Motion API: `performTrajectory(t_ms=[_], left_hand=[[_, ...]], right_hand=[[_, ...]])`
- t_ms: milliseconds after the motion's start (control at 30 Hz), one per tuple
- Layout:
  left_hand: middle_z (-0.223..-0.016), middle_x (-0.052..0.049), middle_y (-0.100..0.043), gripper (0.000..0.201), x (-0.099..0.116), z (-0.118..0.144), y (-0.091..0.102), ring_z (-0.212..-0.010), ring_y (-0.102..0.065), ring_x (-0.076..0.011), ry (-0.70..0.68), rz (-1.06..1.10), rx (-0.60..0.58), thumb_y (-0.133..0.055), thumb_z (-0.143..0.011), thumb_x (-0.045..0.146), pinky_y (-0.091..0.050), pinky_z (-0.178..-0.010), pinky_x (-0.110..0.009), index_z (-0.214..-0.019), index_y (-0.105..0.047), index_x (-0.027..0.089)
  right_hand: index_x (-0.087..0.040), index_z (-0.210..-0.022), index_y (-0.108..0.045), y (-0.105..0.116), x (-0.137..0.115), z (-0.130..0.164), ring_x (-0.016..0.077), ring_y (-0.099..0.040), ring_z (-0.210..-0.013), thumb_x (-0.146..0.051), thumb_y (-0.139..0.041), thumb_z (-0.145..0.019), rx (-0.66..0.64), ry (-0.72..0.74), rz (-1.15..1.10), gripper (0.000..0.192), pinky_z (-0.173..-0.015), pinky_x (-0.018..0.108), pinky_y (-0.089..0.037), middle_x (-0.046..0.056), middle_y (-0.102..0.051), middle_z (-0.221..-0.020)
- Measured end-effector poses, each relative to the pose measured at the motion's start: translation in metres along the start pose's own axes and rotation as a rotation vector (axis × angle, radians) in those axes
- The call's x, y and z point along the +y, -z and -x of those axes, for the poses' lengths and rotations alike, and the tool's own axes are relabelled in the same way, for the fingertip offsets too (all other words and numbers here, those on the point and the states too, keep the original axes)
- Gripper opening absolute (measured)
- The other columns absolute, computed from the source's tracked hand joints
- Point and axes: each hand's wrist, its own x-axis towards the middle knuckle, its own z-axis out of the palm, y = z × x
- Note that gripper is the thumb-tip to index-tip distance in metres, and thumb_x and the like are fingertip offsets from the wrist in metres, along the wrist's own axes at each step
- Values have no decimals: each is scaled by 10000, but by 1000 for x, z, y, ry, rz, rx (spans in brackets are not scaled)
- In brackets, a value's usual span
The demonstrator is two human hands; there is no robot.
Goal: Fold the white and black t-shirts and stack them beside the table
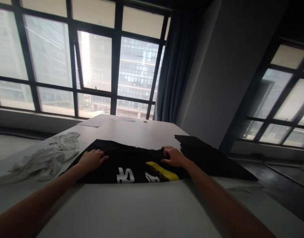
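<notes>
A black T-shirt [134, 155] lies folded on the white table, with white lettering and a yellow patch on its near part. My left hand [91, 160] rests on the left side of the shirt, fingers lying over the cloth and thumb apart. At the shirt's right side, my right hand [175, 157] has its fingers curled at the far edge, with dark cloth between fingers and thumb. The undersides of both hands are hidden.
A crumpled white cloth [55, 153] lies left on the table [132, 211]. Black sheet-like material [213, 160] spreads at the right, over the table edge. Papers [94, 122] lie at the far end, near windows and a blue curtain [175, 69]. A pillar [216, 76] stands behind right.
</notes>
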Motion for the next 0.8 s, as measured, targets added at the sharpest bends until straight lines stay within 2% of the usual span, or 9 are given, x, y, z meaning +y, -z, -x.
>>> performTrajectory(t_ms=[67, 167, 233, 333, 400, 467, 567, 667, 800], left_hand=[[-1059, -173, -724, 499, 4, -14, 7, -1011, -665, -353, 26, -49, 14, -322, -929, 470, -481, -838, -465, -964, -717, 168], [-1066, -194, -717, 404, 7, -42, 14, -978, -672, -359, 34, -64, 14, -365, -912, 353, -492, -802, -476, -1034, -694, 152], [-1197, -184, -677, 391, 5, -65, 15, -1085, -632, -344, 12, -64, 28, -400, -881, 262, -478, -868, -483, -1169, -646, 165], [-1416, -129, -545, 548, -3, -103, 9, -1294, -492, -302, -26, -48, 18, -455, -816, 181, -416, -1004, -470, -1360, -518, 212], [-1443, -104, -524, 643, -11, -127, 2, -1318, -472, -285, -36, -24, -24, -512, -761, 181, -410, -1030, -438, -1402, -478, 232], [-1364, -91, -599, 630, -20, -148, -5, -1230, -559, -273, -36, 7, -82, -570, -709, 211, -457, -980, -381, -1338, -552, 242], [-1132, -63, -723, 456, -38, -168, -11, -1002, -678, -250, -26, 38, -149, -620, -657, 267, -523, -822, -320, -1106, -699, 258], [-975, -65, -752, 291, -57, -176, -4, -885, -698, -270, -2, 26, -139, -618, -644, 295, -522, -749, -341, -905, -738, 253], [-1060, -134, -724, 375, -75, -179, 18, -977, -665, -330, 39, -21, 13, -511, -746, 384, -490, -805, -410, -1026, -693, 212]], right_hand=[[-197, -1055, -656, -1, -2, -6, 264, -546, -1207, -328, -716, -725, 0, -7, -16, 360, -1015, 362, -401, 111, -597, -1321], [-219, -1284, -584, -7, -2, -19, 257, -595, -1138, -260, -704, -696, -71, -4, 12, 602, -1005, 359, -411, 98, -650, -1245], [-234, -1297, -590, -10, 0, -29, 266, -603, -1131, -229, -684, -690, -122, -13, 67, 614, -1002, 364, -412, 93, -659, -1238], [-273, -1218, -656, -11, 6, -45, 253, -616, -1115, -173, -645, -694, -191, -42, 132, 533, -954, 328, -437, 65, -679, -1209], [-288, -1165, -688, -9, 12, -56, 243, -637, -1075, -150, -616, -703, -229, -91, 158, 488, -890, 304, -461, 57, -700, -1165], [-276, -1136, -702, -4, 18, -68, 248, -654, -1028, -151, -587, -721, -233, -151, 183, 449, -825, 300, -476, 74, -712, -1128], [-249, -1128, -701, 6, 30, -88, 253, -664, -979, -153, -560, -737, -177, -210, 195, 427, -772, 298, -474, 95, -714, -1106], [-231, -1139, -689, 21, 42, -111, 260, -655, -978, -147, -538, -759, -61, -265, 187, 418, -756, 305, -459, 100, -710, -1108], [-173, -1138, -663, 37, 49, -141, 275, -634, -972, -134, -492, -820, 108, -336, 202, 363, -775, 338, -435, 143, -694, -1103]])
